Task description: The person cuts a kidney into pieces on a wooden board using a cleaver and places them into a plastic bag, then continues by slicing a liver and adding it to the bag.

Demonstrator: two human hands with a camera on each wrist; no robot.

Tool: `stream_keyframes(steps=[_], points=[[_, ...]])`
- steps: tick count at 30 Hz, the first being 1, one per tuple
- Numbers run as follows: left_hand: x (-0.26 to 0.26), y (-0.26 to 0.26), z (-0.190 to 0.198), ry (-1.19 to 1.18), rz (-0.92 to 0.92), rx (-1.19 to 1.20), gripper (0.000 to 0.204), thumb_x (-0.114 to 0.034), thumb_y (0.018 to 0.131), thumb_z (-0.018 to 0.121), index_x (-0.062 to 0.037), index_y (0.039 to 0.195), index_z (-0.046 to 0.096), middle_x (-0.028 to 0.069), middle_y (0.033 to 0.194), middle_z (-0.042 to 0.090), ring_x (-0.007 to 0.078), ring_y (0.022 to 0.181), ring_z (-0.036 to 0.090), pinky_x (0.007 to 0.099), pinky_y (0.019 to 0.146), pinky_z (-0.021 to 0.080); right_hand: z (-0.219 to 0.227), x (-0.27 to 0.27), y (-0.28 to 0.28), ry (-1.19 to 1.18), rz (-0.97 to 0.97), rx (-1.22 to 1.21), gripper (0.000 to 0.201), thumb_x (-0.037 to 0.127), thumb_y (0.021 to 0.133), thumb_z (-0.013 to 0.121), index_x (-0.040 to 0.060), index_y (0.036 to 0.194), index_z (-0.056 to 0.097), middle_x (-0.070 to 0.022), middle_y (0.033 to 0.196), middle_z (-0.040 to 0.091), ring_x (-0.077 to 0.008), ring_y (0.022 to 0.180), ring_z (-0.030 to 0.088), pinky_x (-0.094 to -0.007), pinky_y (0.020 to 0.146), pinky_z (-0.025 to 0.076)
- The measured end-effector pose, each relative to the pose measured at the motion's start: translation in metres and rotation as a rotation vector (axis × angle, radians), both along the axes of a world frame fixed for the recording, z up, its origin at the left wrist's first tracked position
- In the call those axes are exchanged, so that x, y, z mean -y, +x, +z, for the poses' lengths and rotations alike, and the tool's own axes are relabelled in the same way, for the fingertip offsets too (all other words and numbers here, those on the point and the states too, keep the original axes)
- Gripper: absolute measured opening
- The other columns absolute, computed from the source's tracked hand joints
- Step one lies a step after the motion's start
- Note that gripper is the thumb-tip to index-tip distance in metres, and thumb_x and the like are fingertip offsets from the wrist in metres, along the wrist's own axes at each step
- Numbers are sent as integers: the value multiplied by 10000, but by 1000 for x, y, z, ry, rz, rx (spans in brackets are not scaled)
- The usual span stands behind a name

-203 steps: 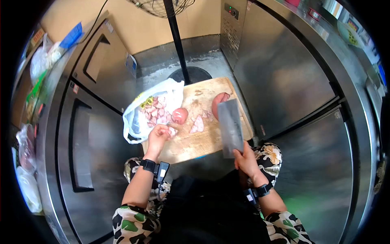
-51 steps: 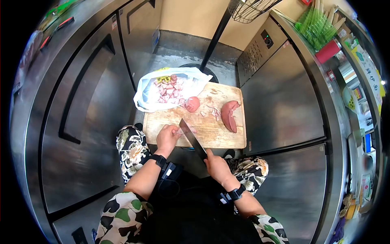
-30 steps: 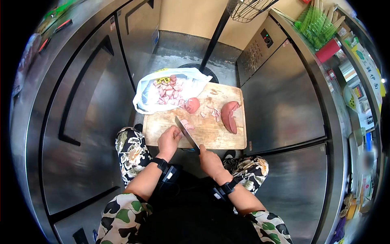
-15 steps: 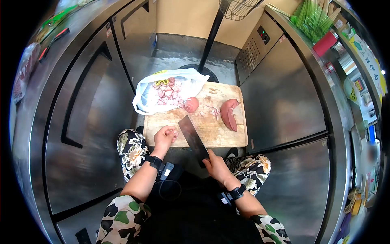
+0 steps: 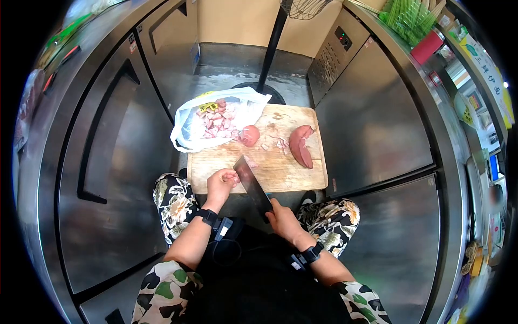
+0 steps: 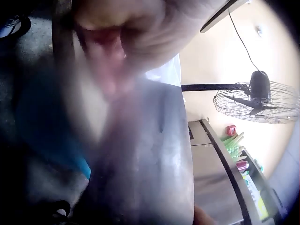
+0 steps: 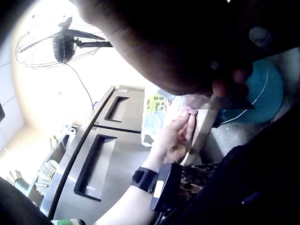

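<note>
My right hand (image 5: 285, 220) grips a broad cleaver (image 5: 252, 184) by its handle; the blade slants up and left over the wooden cutting board (image 5: 291, 181). My left hand (image 5: 219, 188) pinches a small pink piece of meat (image 7: 191, 111) at the board's front left, fingertips right beside the blade. Pale pink meat (image 5: 249, 161) shows just behind the blade tip. A round pink lump of meat (image 5: 249, 136) lies beside the white plastic bag (image 5: 183, 129), which holds several cut meat chunks (image 5: 218, 120). A crescent-shaped reddish piece of meat (image 5: 301, 147) lies at the right.
Small scraps (image 5: 281, 144) lie mid-board. Steel cabinets flank the board, left (image 5: 118, 178) and right (image 5: 372, 119). A black fan pole (image 5: 271, 51) on a round base stands behind it. The person's knees (image 5: 174, 200) are close to the board's front. Under the board, something teal (image 7: 269, 89) shows.
From the right side of the board, the cleaver has come left to my left hand. Half a second ago the left fingers were a little apart from the blade; now they are beside it.
</note>
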State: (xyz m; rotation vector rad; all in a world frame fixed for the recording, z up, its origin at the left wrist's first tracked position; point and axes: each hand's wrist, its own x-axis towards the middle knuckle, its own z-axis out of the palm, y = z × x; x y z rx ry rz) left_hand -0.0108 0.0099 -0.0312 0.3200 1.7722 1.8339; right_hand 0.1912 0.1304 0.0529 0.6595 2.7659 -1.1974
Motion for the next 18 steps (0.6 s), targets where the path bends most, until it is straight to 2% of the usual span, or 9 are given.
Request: stream_keyframes(steps=[9, 18], points=[[1, 4, -4, -67, 27, -181, 147, 73, 797, 678, 2, 919, 637, 61, 768, 661, 98, 647, 627, 234, 570, 514, 11, 7, 3, 40, -23, -45, 223, 147, 907, 561, 34, 1050, 432, -273, 716, 618, -477, 716, 604, -568, 623, 466], [-1, 4, -8, -116, 72, -235, 142, 76, 773, 683, -2, 872, 618, 54, 757, 646, 103, 641, 611, 247, 589, 519, 27, 13, 6, 154, 32, 71, 200, 162, 918, 545, 46, 1034, 430, -240, 726, 635, -444, 698, 621, -553, 613, 487]])
